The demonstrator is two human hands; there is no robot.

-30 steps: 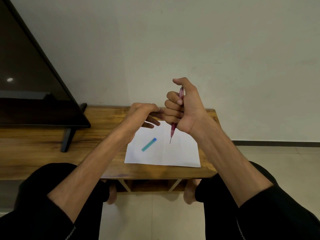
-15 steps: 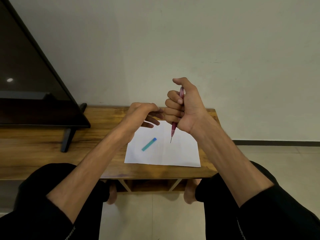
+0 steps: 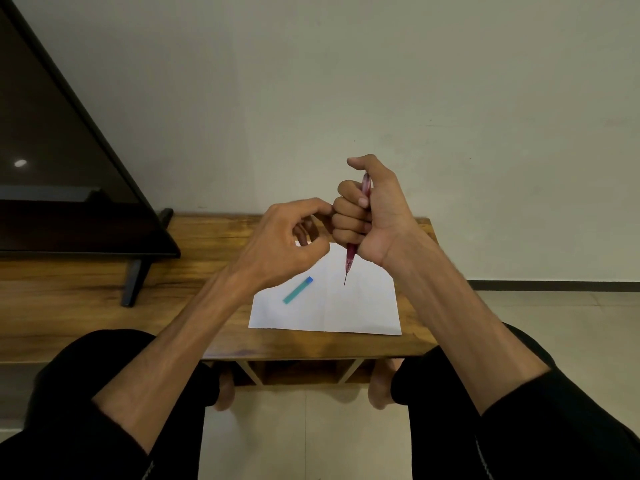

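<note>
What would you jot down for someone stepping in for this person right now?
Right hand: fist gripping the red pencil upright, thin tip pointing down, above the white sheet and not touching it.
Left hand: raised beside the right fist, fingers curled, thumb near forefinger; whether it pinches anything is too small to tell.
Teal case with a blue end lies slanted on the sheet, which rests on the wooden table.
Done: pencil picked up.
Left: no marks visible on the sheet, so the writing, and perhaps readying the tip first, likely remains.
</note>
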